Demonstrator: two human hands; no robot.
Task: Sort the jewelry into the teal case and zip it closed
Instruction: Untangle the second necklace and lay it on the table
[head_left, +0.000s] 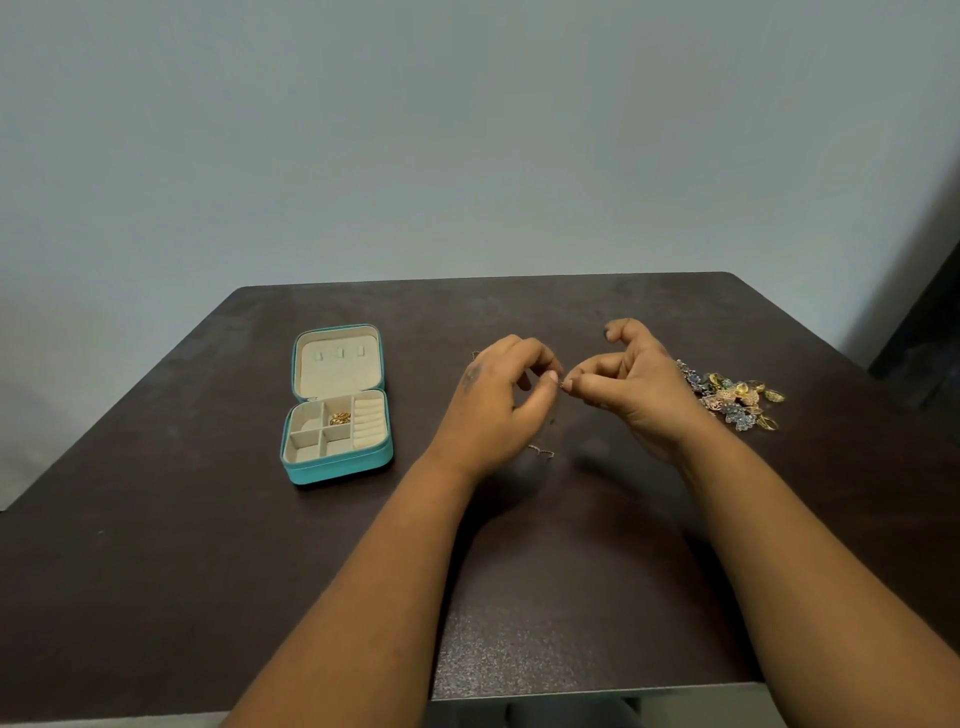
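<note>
I see a dark table (519, 571) by a grey wall (467, 130). Case (332, 470) open left, jewelry (737, 397) right. Both my hands, left (498, 400) and right (634, 384), pinch a thin chain (543, 453).

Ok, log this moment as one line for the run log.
case: open, gold piece inside | left hand and right hand: pinching thin chain | jewelry pile: unsorted | zip: not done

Plain room: dark table (519, 597), bare wall (467, 130).
</note>
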